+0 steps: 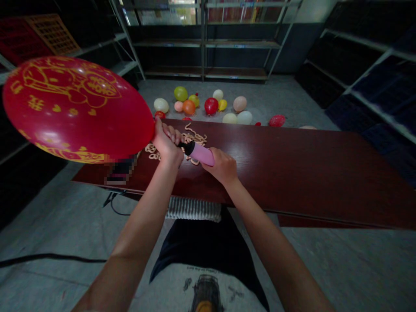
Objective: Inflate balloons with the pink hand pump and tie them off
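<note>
A large red balloon with yellow printed figures and hearts swells out to the left, well inflated. My left hand is closed around its neck, where it meets the black nozzle of a hand pump. The pink hand pump slants down to the right, and my right hand wraps round its far end. Under and beside my hands, several pale uninflated long balloons lie in a tangle on the dark red table. The balloon's mouth is hidden inside my left hand.
Several inflated balloons, among them a red balloon and an orange balloon, lie on the floor beyond the table. Metal shelves stand at the back and both sides. A blurred dark object rests at the table's left end. A black cable crosses the floor.
</note>
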Tool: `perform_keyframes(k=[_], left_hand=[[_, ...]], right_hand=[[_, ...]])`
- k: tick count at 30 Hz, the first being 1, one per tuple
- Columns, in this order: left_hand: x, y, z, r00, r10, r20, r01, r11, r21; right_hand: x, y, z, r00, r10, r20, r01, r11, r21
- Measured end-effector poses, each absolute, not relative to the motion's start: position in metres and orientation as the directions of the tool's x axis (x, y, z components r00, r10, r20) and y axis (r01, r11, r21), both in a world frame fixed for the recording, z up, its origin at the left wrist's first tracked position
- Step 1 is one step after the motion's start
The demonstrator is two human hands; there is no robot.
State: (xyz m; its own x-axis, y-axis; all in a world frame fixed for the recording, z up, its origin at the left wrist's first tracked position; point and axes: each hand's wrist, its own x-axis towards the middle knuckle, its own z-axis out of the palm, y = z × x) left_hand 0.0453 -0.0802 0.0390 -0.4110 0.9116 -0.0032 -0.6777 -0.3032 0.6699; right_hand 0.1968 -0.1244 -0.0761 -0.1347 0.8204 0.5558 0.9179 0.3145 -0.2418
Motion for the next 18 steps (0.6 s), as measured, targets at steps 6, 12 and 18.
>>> perform_keyframes(k=[6,12,18], left_hand=[[0.028,-0.088,0.047,-0.429,0.903,0.027,-0.652,-0.330,0.683],[0.009,-0.098,0.052,-0.446,0.894,0.051,-0.680,-0.375,0.630],[0.007,-0.102,0.054,-0.443,0.896,0.020,-0.711,-0.365,0.600]], right_hand=[[0.198,-0.124,-0.082,-0.176,0.799,0.575,0.908,0.357,-0.218],[0.198,-0.126,-0.082,-0.216,0.778,0.590,0.900,0.392,-0.189],[0.199,-0.126,-0.083,-0.231,0.777,0.586,0.897,0.404,-0.182]])
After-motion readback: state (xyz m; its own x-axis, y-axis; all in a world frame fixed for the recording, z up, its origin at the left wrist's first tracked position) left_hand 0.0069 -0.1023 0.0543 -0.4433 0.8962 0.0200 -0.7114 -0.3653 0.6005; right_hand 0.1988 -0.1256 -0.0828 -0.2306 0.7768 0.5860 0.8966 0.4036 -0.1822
